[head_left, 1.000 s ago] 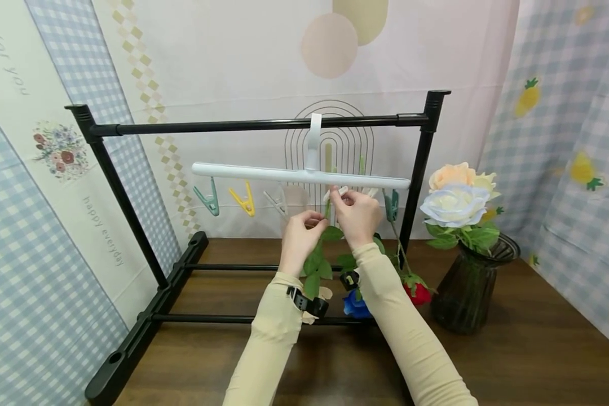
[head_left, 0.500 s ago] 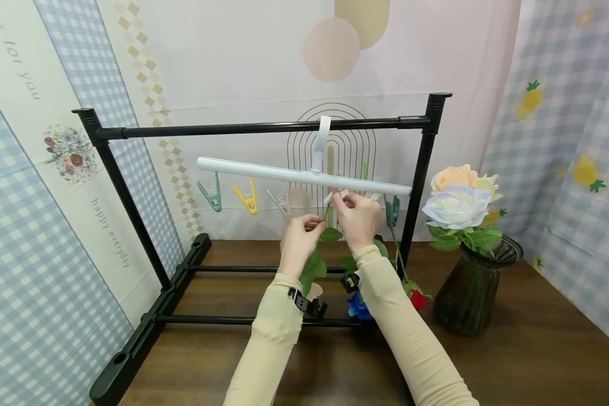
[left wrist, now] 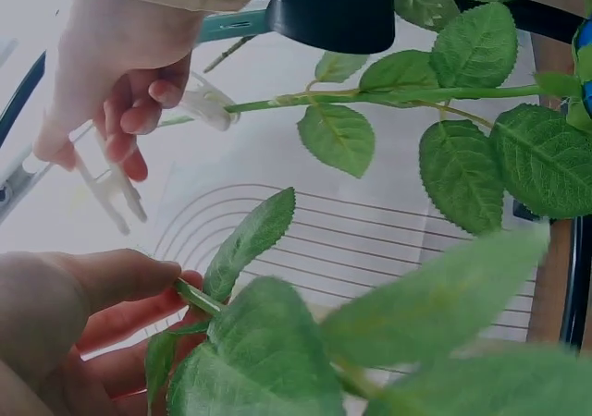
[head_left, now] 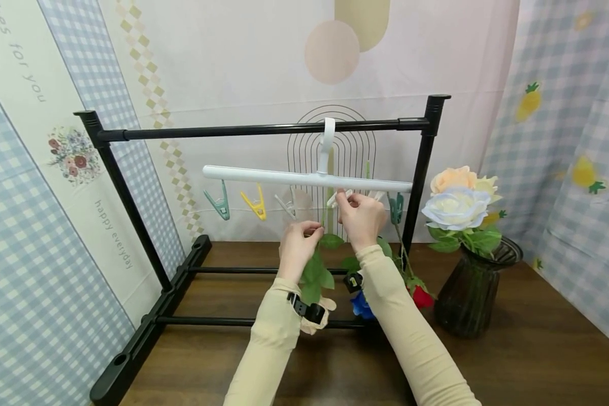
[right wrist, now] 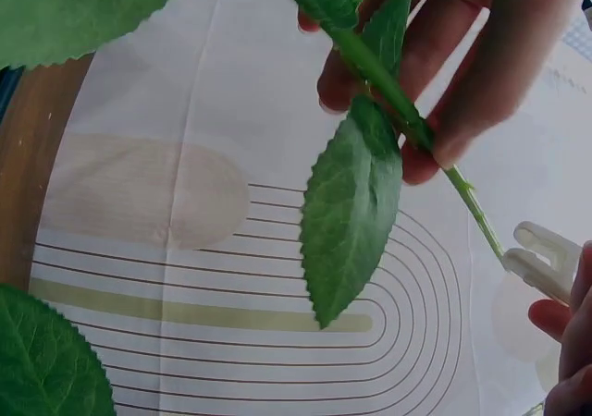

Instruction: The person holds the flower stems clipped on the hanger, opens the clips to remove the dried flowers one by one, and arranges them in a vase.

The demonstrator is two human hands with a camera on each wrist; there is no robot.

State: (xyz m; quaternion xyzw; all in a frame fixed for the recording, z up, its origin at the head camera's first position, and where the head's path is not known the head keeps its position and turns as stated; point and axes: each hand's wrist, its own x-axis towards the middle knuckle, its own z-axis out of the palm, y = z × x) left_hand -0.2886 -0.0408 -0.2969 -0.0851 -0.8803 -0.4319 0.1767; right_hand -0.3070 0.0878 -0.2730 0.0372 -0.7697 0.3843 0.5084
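Note:
My left hand (head_left: pixel 298 248) pinches the green stem (right wrist: pixel 476 208) of an upside-down cream artificial rose (head_left: pixel 321 318) between thumb and fingers. Beside it, my right hand (head_left: pixel 362 220) pinches a white clip (right wrist: pixel 541 263) under the light-blue hanger (head_left: pixel 264 176). In the right wrist view the stem's tip meets the clip's end; whether the clip bites it, I cannot tell. A second white clip (left wrist: pixel 211 106) bears the stem of a blue rose (head_left: pixel 361 306), partly behind my right wrist. The dark green clip (head_left: pixel 396 210) at the hanger's right end bears a red rose (head_left: pixel 420 296).
The hanger hooks over a black rack's top bar (head_left: pixel 233 132). To the left hang a green clip (head_left: pixel 220 206), a yellow clip (head_left: pixel 256 206) and a grey-white clip (head_left: pixel 287 207). A dark glass vase (head_left: pixel 469 293) with pale roses (head_left: pixel 457 204) stands right on the wooden table (head_left: pixel 223 366).
The hanger has shifted slightly right and swung from a tilt toward level. My left hand has come a little lower, with more of the cream rose showing. Both hands keep their pinch.

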